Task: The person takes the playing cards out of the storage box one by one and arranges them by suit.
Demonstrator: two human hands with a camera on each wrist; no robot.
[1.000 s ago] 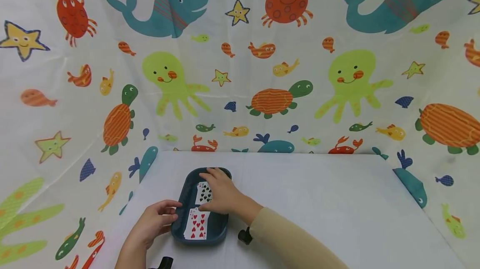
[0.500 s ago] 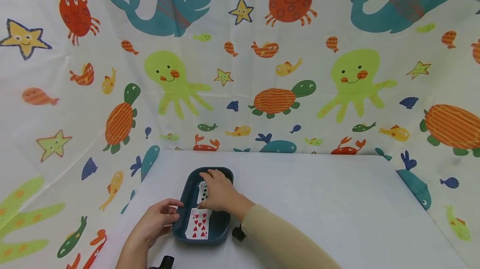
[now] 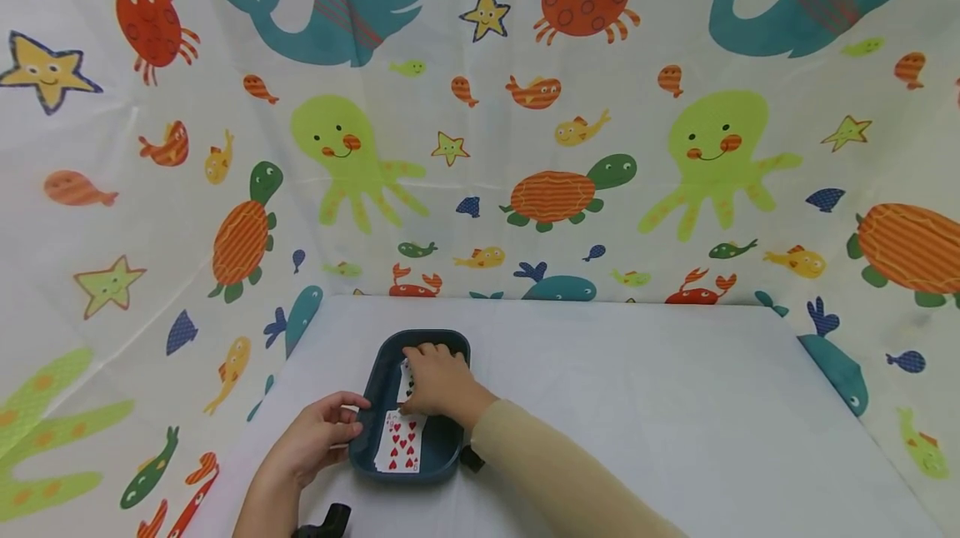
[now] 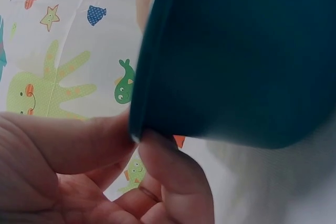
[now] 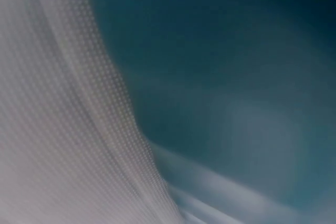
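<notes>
A dark blue oval tray (image 3: 411, 478) stands on the white table, with two piles of playing cards inside. The nearer pile shows a red ten of hearts (image 3: 399, 443) face up. Behind it lies a pile with a black-suited playing card (image 3: 405, 381) on top, mostly hidden by my right hand (image 3: 441, 382). The thumb is at that pile's near edge and the fingers bend over its far side. My left hand (image 3: 315, 440) pinches the tray's left rim between thumb and finger, clear in the left wrist view on the tray wall (image 4: 231, 61).
White cloth covers the table (image 3: 637, 405), which stretches away to the right. A sea-animal curtain (image 3: 480, 138) rises at the back and sides. Dark wrist-camera parts (image 3: 327, 521) show near the left wrist. The right wrist view is blurred, mostly sleeve (image 5: 79, 124) and blue tray.
My right hand has shifted slightly over the black-suited pile and covers more of it. My left hand stays on the rim. The whole view has shifted a little with the head.
</notes>
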